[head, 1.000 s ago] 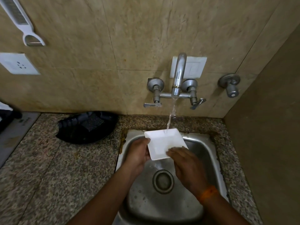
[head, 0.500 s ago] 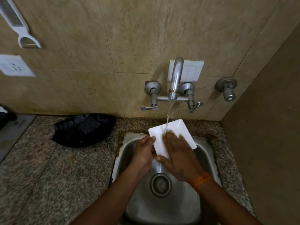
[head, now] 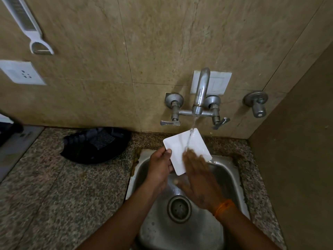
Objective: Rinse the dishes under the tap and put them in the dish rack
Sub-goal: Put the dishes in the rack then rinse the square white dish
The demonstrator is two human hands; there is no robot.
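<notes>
A white square plate (head: 178, 148) is tilted up over the steel sink (head: 232, 175), under the running tap (head: 200, 98). Water falls on the plate's upper right part. My left hand (head: 160, 168) grips the plate by its left edge, thumb on the front. My right hand (head: 198, 179) lies flat on the plate's lower right face with fingers spread, blurred by motion. An orange band is on my right wrist. No dish rack is in view.
A black bowl-like container (head: 95, 145) with a dark scrub pad sits on the granite counter (head: 54, 192) left of the sink. A side wall stands close on the right. A wall valve (head: 256, 103), a socket (head: 21, 73) and a hanging white peeler (head: 34, 35) are on the tiled wall.
The plate has been raised and tipped more upright under the stream. My right hand has slid from the plate's near edge up over its face and back down.
</notes>
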